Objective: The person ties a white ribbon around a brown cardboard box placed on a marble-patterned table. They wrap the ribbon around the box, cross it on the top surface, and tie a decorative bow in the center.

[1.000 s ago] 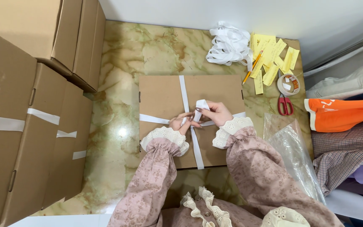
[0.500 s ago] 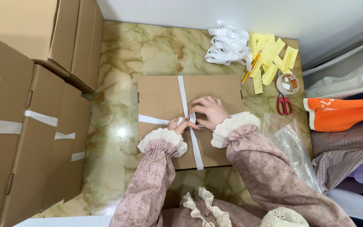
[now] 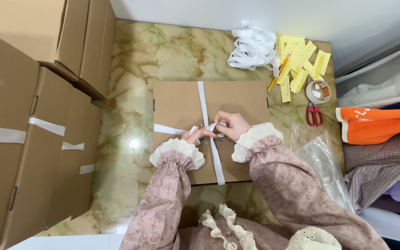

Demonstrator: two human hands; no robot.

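Presently, a flat cardboard box [image 3: 181, 104] is seen lying on the marble bench [image 3: 130, 115], crossed by white ribbon [image 3: 203, 99]. The ribbon is pinched at the crossing by the left hand [image 3: 194, 135] and the right hand [image 3: 231, 125], fingers closed on it. Scissors [image 3: 314, 114] and yellow slips [image 3: 297, 60] are noted near the far corner.

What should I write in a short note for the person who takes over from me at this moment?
Left hand: pinches the white ribbon at the crossing.
Right hand: holds the ribbon end beside it.
Flat cardboard box: lies on the marble table, ribbon crossed over its top.
Done: ribbon wrapped both ways.
Left: no finished knot or bow is visible.
Nearby: spare ribbon pile, red scissors, tape roll.
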